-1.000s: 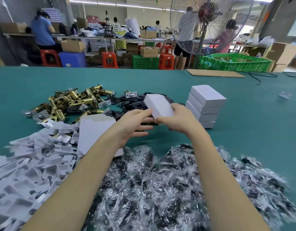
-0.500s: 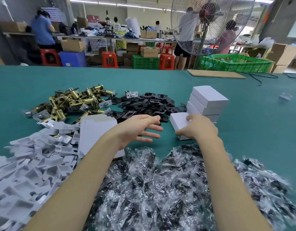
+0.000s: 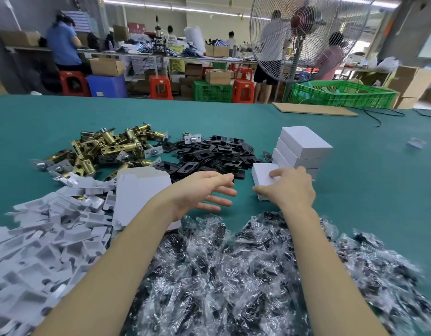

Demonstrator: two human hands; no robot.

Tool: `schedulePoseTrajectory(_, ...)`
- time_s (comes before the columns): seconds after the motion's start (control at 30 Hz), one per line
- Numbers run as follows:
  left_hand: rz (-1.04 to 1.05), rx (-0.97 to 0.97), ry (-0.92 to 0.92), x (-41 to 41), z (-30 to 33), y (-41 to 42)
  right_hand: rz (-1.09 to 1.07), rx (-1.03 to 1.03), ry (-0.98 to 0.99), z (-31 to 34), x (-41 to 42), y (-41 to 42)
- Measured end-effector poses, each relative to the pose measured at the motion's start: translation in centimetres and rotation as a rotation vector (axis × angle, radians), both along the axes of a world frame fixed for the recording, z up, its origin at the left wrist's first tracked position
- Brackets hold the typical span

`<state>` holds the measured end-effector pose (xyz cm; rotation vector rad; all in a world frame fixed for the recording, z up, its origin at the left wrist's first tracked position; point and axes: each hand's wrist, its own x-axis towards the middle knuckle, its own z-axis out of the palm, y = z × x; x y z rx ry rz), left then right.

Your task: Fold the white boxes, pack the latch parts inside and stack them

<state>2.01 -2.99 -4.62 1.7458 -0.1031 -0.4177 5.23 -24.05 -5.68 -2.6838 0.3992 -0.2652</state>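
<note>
A closed white box [image 3: 263,177] lies on the green table just left of a stack of white boxes [image 3: 304,149]. My right hand [image 3: 289,187] grips this box from the near side, thumb at its front edge. My left hand [image 3: 204,190] hovers empty to the left, fingers spread and relaxed. Brass latch bodies [image 3: 105,149] are heaped at the back left, black strike plates [image 3: 209,156] beside them. Flat unfolded white boxes [image 3: 141,190] lie under my left forearm.
White card inserts [image 3: 47,229] cover the near left. Clear bags of small dark parts [image 3: 233,275] fill the near middle and right. A cardboard sheet [image 3: 313,109] and cables lie at the far edge, with a standing fan [image 3: 306,37] behind.
My right hand carried the closed box from mid-air down onto the table beside the stack. My left hand let go of it and drew back to the left.
</note>
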Motion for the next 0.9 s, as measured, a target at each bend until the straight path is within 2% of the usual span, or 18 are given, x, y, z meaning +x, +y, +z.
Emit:
schedulePoseTrajectory(0.4, 0.044, 0.071, -0.033, 0.0, -0.7, 0.2, 0.120, 0.088, -0.114, -1.3, 1.7, 0.5)
schedulePoseTrajectory(0.47, 0.059, 0.085, -0.050, 0.0, -0.8, 0.3, 0.131, 0.038, -0.110, -1.0, 2.0, 0.6)
schedulePoseTrajectory(0.57, 0.073, 0.083, -0.065, 0.2, -0.9, 0.1, 0.294, -0.022, -0.180, -1.1, 2.1, 1.3)
schedulePoseTrajectory(0.63, 0.092, 0.078, -0.087, 0.3, -0.9, -0.1, 0.461, -0.166, -0.081, -1.7, 2.1, 1.8)
schedulePoseTrajectory(0.73, 0.125, 0.064, -0.141, 0.5, -0.8, 0.0, 0.494, -0.368, 0.129, -2.7, 2.6, 2.0)
schedulePoseTrajectory(0.9, 0.139, 0.045, -0.158, 0.6, -0.7, 0.3, 0.459, -0.332, 0.135, -2.9, 3.0, 1.7)
